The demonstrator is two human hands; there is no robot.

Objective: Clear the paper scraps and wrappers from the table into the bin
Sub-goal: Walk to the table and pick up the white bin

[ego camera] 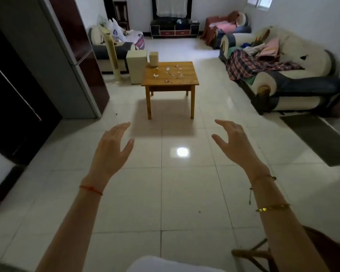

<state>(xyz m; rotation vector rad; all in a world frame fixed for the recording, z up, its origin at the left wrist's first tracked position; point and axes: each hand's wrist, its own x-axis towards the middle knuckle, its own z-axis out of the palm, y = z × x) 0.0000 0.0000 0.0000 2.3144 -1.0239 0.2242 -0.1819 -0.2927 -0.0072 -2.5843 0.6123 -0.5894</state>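
Note:
A small square wooden table (186, 80) stands in the middle of the room, well ahead of me. Several white paper scraps and small wrappers (170, 72) lie scattered over its top. A small cream bin (154, 58) stands on the table's far left corner. My left hand (111, 149) and my right hand (236, 143) are both held out in front of me over the tiled floor, far short of the table. Each hand has its fingers apart and holds nothing.
A cream box (136, 65) and a tall fan (112, 54) stand left of the table. A fridge (67, 55) lines the left wall. Sofas (294, 75) run along the right. A dark mat (318, 138) lies at right, a wooden chair (263, 252) at my lower right.

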